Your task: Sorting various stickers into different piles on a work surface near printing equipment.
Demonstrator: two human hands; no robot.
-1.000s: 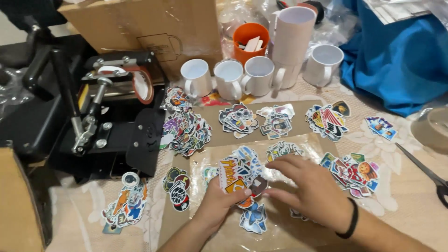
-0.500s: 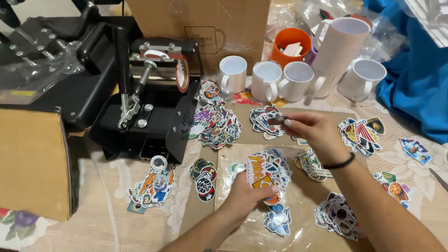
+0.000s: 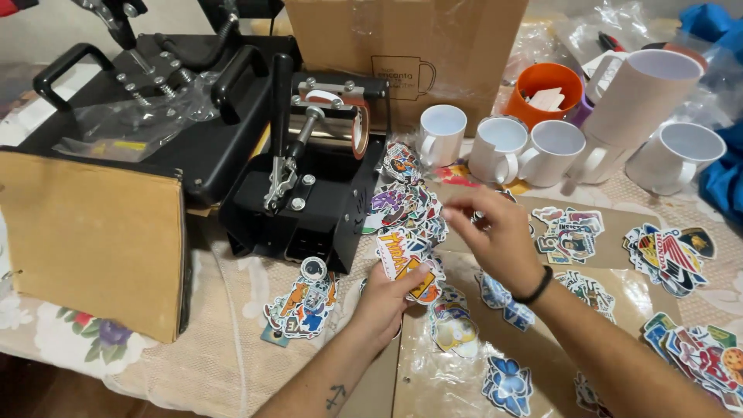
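Right hand leftward; sticker stack upright.

the scene is evenly and fairly brightly lit by soft indoor light from above, with a warm cast. shadows are faint and short, pooling under the black press toward 7 o'clock. glare shows on the clear plastic sheet at 6 o'clock and on the crumpled wrapping at 1 o'clock. the right hand is smeared by motion blur; the left hand is sharper. straight edges bow slightly toward the corners. the far edge at 12 o'clock looks softer.
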